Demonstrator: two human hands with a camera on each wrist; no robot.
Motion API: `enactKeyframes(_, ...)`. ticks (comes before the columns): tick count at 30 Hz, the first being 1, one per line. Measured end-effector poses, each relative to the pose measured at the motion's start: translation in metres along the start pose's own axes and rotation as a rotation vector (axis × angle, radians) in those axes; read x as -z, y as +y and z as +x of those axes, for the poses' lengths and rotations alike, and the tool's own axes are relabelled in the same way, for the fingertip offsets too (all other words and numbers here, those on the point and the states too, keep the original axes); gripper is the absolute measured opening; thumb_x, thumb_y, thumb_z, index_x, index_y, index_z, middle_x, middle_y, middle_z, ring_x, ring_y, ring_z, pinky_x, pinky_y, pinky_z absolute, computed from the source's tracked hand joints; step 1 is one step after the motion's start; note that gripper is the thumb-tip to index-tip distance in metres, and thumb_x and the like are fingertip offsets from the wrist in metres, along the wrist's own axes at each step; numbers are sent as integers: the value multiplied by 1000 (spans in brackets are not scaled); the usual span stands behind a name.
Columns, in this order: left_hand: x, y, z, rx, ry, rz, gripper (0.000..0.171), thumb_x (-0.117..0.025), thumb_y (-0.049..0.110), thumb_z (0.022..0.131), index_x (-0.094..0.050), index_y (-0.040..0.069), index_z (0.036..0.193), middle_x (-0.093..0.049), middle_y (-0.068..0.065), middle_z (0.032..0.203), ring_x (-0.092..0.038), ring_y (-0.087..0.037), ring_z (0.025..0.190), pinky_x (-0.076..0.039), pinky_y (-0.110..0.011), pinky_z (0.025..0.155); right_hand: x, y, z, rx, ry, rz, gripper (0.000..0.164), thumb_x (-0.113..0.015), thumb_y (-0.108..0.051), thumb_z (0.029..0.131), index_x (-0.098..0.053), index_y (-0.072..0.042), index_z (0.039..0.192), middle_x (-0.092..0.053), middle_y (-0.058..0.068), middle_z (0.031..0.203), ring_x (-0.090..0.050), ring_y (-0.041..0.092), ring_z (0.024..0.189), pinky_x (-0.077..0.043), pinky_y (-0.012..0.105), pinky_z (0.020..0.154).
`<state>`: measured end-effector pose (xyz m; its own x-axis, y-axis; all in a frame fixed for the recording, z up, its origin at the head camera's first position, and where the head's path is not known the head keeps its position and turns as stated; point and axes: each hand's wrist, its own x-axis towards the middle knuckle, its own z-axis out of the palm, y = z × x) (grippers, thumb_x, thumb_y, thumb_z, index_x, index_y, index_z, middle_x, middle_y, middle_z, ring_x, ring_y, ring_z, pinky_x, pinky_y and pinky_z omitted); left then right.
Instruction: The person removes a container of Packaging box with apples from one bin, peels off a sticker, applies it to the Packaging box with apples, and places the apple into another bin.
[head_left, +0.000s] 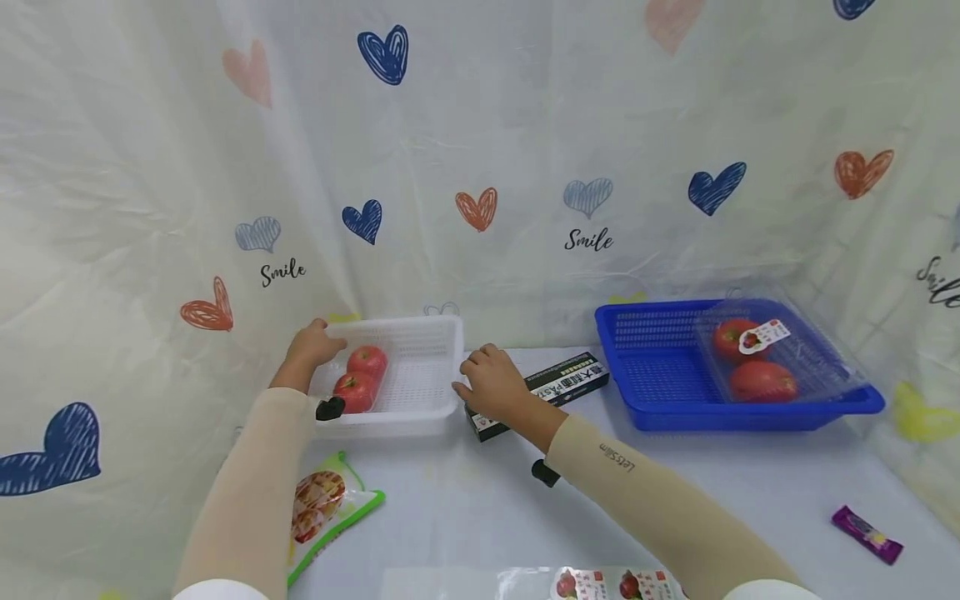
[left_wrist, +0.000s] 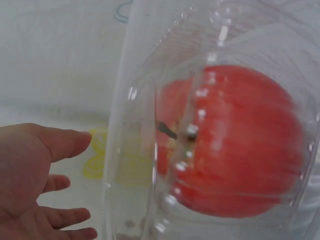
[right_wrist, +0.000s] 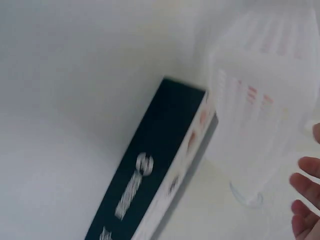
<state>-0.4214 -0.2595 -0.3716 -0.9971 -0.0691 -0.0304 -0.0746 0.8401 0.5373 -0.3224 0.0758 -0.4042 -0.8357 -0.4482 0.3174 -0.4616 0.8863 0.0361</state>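
A white plastic basket (head_left: 420, 422) stands against the back curtain, with two red apples (head_left: 357, 392) in a clear plastic box at its left side. My left hand (head_left: 309, 354) is by the basket's left wall. In the left wrist view, that hand (left_wrist: 25, 175) has its fingers spread beside the clear box (left_wrist: 132, 100), gripping nothing; one apple (left_wrist: 240, 145) fills much of that view. My right hand (head_left: 491, 383) hovers off the basket's right wall, fingers loosely bent and apart from it. Partly behind this hand lies a dark pasta box (head_left: 573, 379), also seen in the right wrist view.
At the right stands a blue basket (head_left: 652, 417) with two apples (head_left: 763, 382) under clear plastic. A purple wrapped snack (head_left: 867, 534) lies at the right front. Near my left sleeve is a green-edged food bag (head_left: 322, 504). Apple-print labels (head_left: 577, 585) lie at the front edge.
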Motion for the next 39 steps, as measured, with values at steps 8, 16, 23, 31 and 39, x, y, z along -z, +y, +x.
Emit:
enactKeyframes(8, -7, -3, 8, 116, -139, -22, 80, -39, 43, 102, -6, -13, 148, -19, -36, 150, -20, -50, 138, -20, -60, 111, -16, -34, 20, 37, -27, 299, 39, -52, -40, 100, -64, -10, 121, -63, 2, 118, -56, 18, 113, -44, 33, 99)
enactKeyframes(16, -22, 6, 14, 146, -123, 17, 85, -30, 55, 100, -7, -10, 150, -20, -34, 151, -22, -49, 137, -22, -59, 110, -24, -69, 34, -57, -173, 375, 50, -44, -46, 102, -58, -7, 130, -64, 6, 121, -60, 21, 112, -46, 36, 97)
enactKeyframes(23, -30, 15, 9, 164, -136, 69, 83, -37, 53, 99, -20, -11, 148, -16, -40, 148, -9, -58, 136, -13, -66, 109, -22, -90, 48, -151, -266, 442, 55, -34, -49, 103, -69, -7, 101, -66, 5, 88, -60, 20, 82, -51, 34, 76)
enactKeyframes(31, -34, 21, 16, 180, -158, -5, 75, -45, 47, 97, -34, -10, 143, -36, -31, 144, -32, -47, 132, -27, -56, 109, -20, -86, 62, -336, -358, 745, 52, -46, -52, 99, -66, -4, 97, -60, 5, 77, -58, 18, 73, -48, 32, 66)
enactKeyframes(39, -34, 4, 34, 205, -149, -296, 58, -48, 34, 96, -48, -7, 136, -45, -26, 139, -44, -38, 127, -35, -48, 107, -26, -85, 72, -486, -435, 1051, 53, -55, -49, 96, -60, 0, 116, -61, 7, 95, -60, 30, 96, -52, 44, 85)
